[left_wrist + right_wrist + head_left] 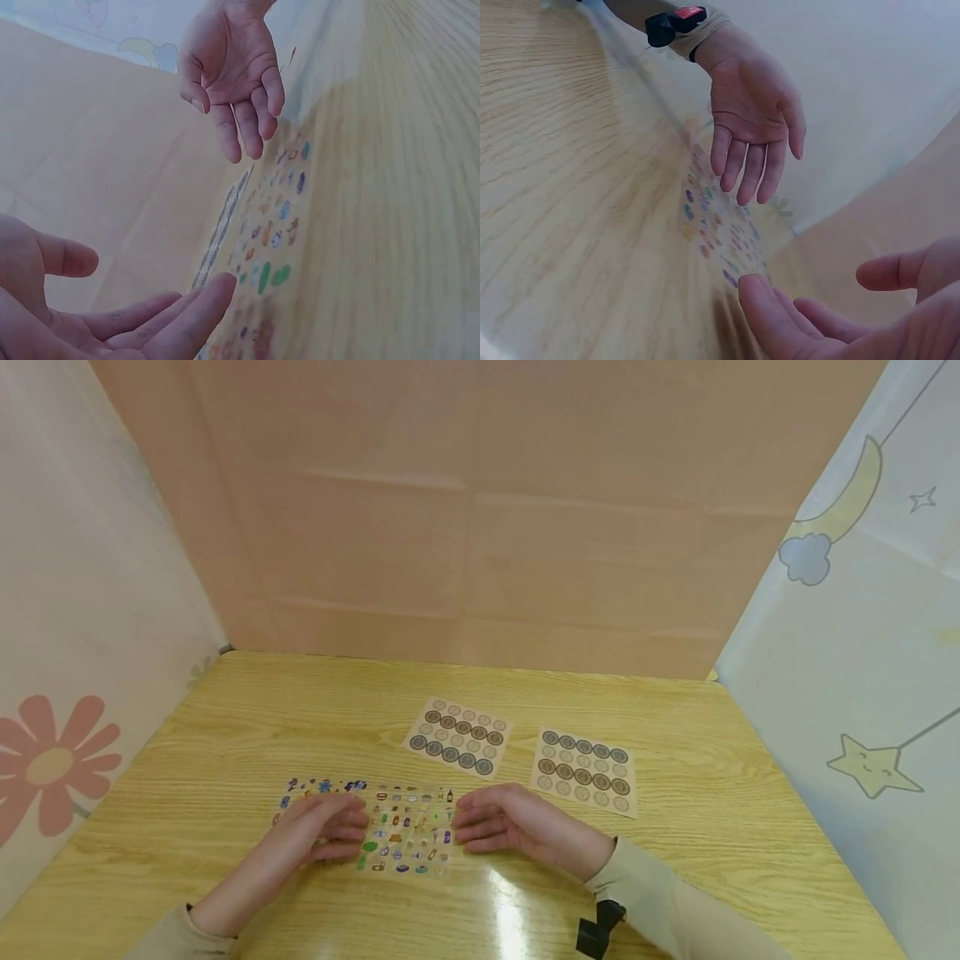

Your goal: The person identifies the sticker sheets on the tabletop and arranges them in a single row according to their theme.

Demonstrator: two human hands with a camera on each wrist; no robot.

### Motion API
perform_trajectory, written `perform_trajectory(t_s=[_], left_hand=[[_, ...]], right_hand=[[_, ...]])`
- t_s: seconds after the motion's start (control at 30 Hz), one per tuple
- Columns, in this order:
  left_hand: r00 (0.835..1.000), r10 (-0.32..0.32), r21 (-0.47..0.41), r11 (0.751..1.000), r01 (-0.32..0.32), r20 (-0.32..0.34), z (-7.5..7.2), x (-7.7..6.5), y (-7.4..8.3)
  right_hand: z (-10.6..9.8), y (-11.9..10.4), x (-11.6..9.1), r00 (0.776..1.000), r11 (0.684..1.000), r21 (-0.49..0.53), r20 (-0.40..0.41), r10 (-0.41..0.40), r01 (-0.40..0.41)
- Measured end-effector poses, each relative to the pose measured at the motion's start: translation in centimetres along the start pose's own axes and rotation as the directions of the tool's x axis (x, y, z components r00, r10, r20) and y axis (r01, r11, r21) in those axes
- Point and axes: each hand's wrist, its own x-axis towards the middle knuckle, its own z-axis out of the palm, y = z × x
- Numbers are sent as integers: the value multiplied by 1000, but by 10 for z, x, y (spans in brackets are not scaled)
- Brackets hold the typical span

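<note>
Between the two hands lies a sheet of small colourful stickers [408,831] on the table. My left hand [318,831] hovers at its left side, palm turned inward, fingers loosely bent and holding nothing. Under and behind that hand, a second sheet with blue and purple stickers [324,786] is partly covered. Across from it, my right hand [517,822] hovers at the right edge of the colourful sheet, palm facing the other hand. Both wrist views show the left hand [750,112] and the right hand [236,75] with bare palms, apart from each other.
Farther back lie two sheets of round coin-like stickers, one in the middle [457,735] and one to the right [583,772]. The wooden table [712,827] is bounded by a tan backdrop [465,527] and patterned side walls. A black device [600,928] sits on the right sleeve.
</note>
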Motion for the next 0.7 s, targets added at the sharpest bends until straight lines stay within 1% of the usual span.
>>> perform_trajectory(t_s=[0.07,0.17,0.3,0.4,0.57,0.7], left_hand=[[1000,25,6,1000,-25,5,0,1,3],[999,36,21,999,-36,16,1,3,10],[996,49,37,998,-52,71,3,7,19],[993,69,20,997,-71,99,6,11,25],[985,115,-34,993,-111,126,10,21,34],[979,139,-37,990,-135,147,12,29,39]], right_hand=[[-2,-4,0,1000,1000,-2,-6,-11,11],[-7,-11,2,1000,1000,13,-10,-25,26],[-15,-21,3,999,998,47,2,-44,44],[-22,-28,3,998,996,61,5,-64,63],[-33,-40,4,996,993,73,0,-90,90],[-42,-49,7,996,994,69,-11,-87,88]])
